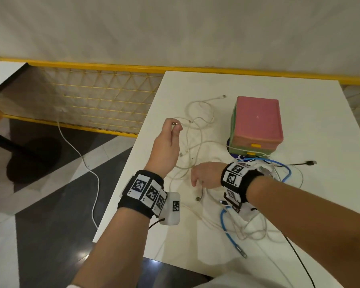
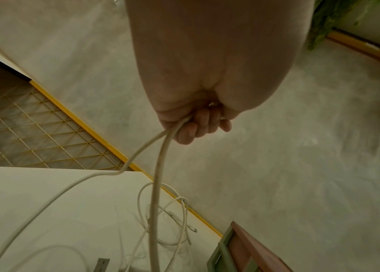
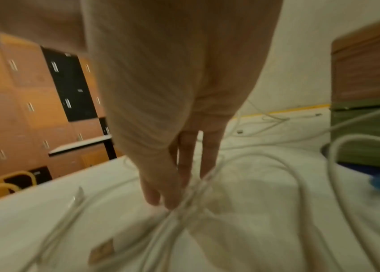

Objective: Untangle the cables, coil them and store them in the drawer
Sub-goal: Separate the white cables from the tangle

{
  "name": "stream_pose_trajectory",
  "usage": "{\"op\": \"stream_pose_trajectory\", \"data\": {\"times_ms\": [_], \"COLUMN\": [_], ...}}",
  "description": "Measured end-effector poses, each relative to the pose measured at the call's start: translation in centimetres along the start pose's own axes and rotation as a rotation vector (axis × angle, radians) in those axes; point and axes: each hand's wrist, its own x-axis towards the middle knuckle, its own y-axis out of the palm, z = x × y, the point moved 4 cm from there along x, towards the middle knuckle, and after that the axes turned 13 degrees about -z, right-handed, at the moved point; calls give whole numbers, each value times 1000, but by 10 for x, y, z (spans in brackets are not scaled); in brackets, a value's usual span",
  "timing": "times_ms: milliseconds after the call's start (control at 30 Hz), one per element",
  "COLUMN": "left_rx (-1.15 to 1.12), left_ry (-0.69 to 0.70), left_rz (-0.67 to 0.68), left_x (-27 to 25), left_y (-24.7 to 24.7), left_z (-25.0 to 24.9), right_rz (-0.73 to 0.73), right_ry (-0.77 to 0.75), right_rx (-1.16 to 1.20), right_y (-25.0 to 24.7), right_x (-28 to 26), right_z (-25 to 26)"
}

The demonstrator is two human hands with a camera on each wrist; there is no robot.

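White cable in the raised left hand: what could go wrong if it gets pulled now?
The right hand pinches a bunch of white cables, so the left hand pulling its white cable may tighten the tangle. One white strand crosses the drawer box front; a tug might drag it.

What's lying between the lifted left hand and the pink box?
Tangled loops of white cables lie between the left hand and the pink box. One runs up into that hand's pinch. The head view shows this best.
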Motion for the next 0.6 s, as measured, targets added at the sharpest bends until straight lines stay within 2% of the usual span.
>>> {"op": "stream_pose_trajectory", "data": {"times_ms": [233,300,367,500,600], "left_rx": [-80,-70,-56,-21,-98], "left_ry": [-34,-42,-49,-39,-9], "left_rz": [23,1,-39,-60,11], "left_x": [-9,-10,-10,-8,-11], "left_y": [0,-5,-11,-20,-9], "left_z": [2,5,8,10,-9], "right_rz": [-102,-198,-359,-794,-967], "right_ry": [-90,-112,-45,36,57], "right_rx": [-34,31,232,704,1065], "right_y": [18,15,0,-40,-63], "right_x": [6,-3,-21,-63,-81], "right_z": [-9,-10,-12,-16,-10]}}
